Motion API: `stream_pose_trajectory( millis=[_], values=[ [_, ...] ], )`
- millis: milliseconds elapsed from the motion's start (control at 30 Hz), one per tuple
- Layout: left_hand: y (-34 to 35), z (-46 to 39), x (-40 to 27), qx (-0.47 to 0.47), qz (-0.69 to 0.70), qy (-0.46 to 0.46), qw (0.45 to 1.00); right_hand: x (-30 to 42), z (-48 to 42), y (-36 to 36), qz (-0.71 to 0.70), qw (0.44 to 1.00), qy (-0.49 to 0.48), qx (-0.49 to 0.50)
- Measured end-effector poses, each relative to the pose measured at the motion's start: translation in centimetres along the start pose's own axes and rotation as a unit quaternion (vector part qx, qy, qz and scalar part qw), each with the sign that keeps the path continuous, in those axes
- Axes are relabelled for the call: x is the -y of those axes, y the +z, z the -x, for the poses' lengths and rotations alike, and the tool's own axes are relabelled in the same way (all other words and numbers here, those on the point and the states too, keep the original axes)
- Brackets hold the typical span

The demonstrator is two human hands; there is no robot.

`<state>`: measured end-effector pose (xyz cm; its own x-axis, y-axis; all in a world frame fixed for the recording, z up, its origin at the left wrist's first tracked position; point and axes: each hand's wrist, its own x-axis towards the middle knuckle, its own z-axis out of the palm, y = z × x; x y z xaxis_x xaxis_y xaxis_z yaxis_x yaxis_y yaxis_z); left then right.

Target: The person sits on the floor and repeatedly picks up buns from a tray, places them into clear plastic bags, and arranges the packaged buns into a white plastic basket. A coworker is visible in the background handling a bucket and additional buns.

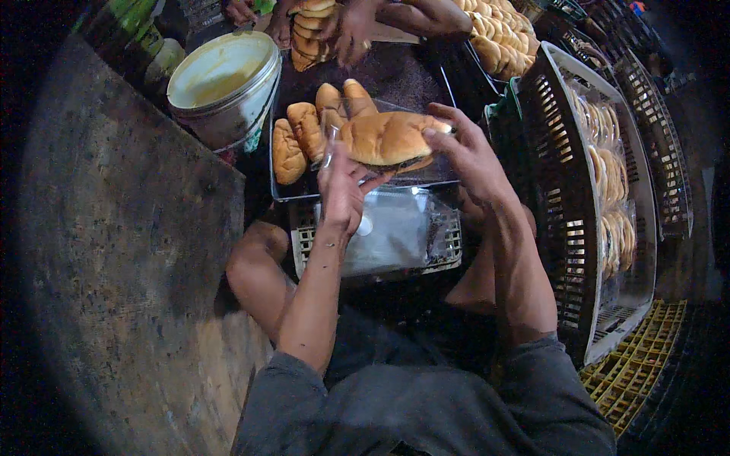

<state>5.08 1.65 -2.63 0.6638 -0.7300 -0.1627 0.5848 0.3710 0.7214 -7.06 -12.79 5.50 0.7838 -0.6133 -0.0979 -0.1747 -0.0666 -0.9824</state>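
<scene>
Between my two hands is a split bread roll (388,137) with a dark filling along its lower edge. My left hand (344,182) holds a clear plastic bag (331,142) at the roll's left end, its fingers reaching under the bread. My right hand (467,148) grips the roll's right end, thumb on top. How far the bag covers the roll is hard to tell. Several other rolls (290,151) lie on the dark metal tray (408,74) beneath, left of and behind the held one. Below the tray's near edge, a stack of clear plastic bags (388,233) rests on a crate (302,245).
A white bucket (228,74) with yellowish residue stands at the left, beside a wooden board (142,256). Another person's hands (353,40) touch rolls (312,34) at the tray's far end. On the right, a tall crate (599,319) holds bagged rolls (613,176). More rolls (499,37) are piled behind.
</scene>
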Motion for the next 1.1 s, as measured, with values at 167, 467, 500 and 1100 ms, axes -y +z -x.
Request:
stream_pose_trajectory(
  millis=[167, 467, 500, 1100],
  values=[
    [-0.5, 0.2, 0.4, -0.072, 0.129, 0.015, 0.989, 0.8, 3.6, 3.7, 0.365, 0.863, -0.344, -0.061],
    [1.7, 2.6, -0.1, 0.047, -0.025, 0.007, 0.999, 1.7, 4.9, 5.1, 0.636, 0.724, -0.258, -0.065],
    [2.4, 2.9, -1.0, 0.097, -0.027, -0.006, 0.995, 2.0, 4.3, 3.8, 0.611, 0.761, -0.197, -0.097],
    [-1.8, -0.8, 8.9, 0.36, -0.745, -0.148, 0.541, 0.8, 25.1, -45.1, 0.54, 0.78, 0.196, -0.249]
  ],
)
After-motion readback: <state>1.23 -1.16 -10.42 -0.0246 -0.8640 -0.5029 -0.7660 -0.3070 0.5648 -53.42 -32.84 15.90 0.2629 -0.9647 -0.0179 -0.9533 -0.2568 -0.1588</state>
